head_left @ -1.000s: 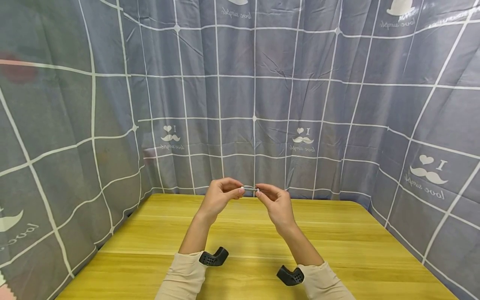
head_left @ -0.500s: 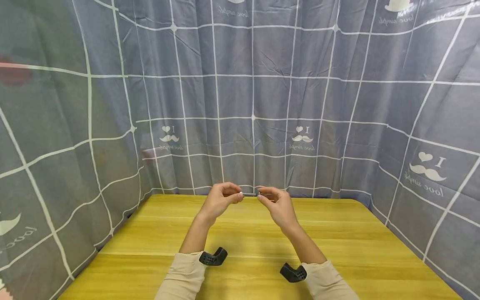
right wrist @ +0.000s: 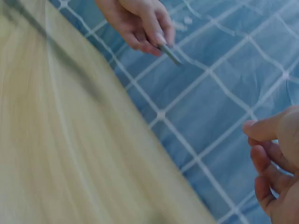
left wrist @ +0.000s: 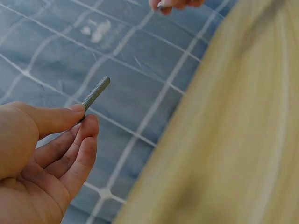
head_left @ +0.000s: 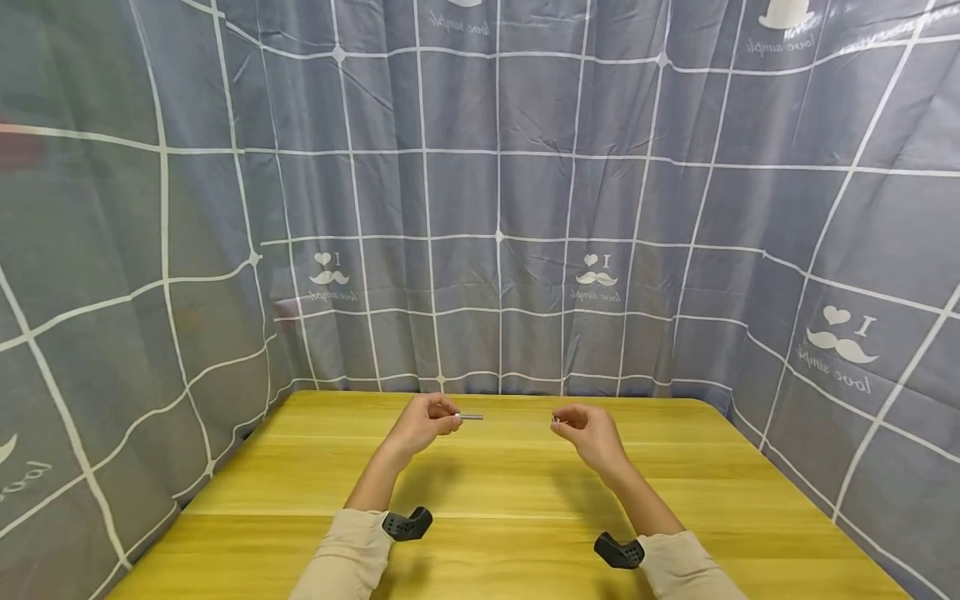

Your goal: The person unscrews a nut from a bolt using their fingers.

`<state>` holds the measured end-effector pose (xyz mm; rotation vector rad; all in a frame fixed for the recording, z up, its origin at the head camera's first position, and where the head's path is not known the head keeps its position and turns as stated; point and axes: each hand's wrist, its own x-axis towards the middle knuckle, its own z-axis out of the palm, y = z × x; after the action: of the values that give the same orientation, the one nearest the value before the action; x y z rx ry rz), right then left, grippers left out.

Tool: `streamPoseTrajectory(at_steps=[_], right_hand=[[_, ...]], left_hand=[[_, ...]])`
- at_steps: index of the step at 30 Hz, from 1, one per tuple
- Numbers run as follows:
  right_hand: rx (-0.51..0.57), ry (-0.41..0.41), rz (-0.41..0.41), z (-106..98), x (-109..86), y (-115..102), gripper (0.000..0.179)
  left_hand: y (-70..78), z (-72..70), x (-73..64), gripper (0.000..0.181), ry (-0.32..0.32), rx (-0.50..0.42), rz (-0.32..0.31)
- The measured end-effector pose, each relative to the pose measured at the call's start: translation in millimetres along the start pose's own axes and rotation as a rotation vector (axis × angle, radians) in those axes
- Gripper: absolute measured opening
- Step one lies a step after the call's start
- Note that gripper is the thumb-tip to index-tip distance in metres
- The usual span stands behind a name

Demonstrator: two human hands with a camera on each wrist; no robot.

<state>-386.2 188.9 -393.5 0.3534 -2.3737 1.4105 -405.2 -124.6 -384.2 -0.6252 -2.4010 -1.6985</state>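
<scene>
My left hand (head_left: 420,423) pinches a threaded metal bolt (left wrist: 96,93) between thumb and fingertips. Its grey shank points right toward the other hand, and the end inside the grip is hidden. Across a gap, my right hand (head_left: 590,435) holds its thumb and fingertips together around a small nut-like metal piece (left wrist: 160,6). Only a bit of that piece shows; in the right wrist view the fingers (right wrist: 261,158) conceal it. Both hands are raised over the far half of the table.
A yellow wood-grain table (head_left: 480,517) lies beneath both hands. Grey curtains (head_left: 465,200) with white grid lines surround its back and sides. A black wrist camera mount (head_left: 407,524) sits on the left sleeve, another mount (head_left: 618,551) on the right.
The hands were close together, with the bolt spanning between them. They have since moved apart and lower; the bolt's right end is now free, and the bolt stays in the left hand.
</scene>
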Motion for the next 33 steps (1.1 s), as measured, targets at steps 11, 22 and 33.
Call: streamPoseTrajectory(at_steps=[11, 22, 33], right_hand=[[-0.003, -0.091, -0.009, -4.0, 3.1, 51.9, 0.012], [-0.140, -0.110, -0.018, -2.6, 5.4, 90.4, 0.010], [-0.252, -0.102, -0.005, -24.3, 4.3, 115.5, 0.009]], left_hand=[[-48.4, -1.4, -2.0, 0.009, -0.025, 0.075, -0.069], [-71.3, 0.0, -0.3, 0.006, -0.030, 0.128, -0.117], [-80.2, -7.6, 3.1, 0.004, -0.007, 0.187, -0.093]])
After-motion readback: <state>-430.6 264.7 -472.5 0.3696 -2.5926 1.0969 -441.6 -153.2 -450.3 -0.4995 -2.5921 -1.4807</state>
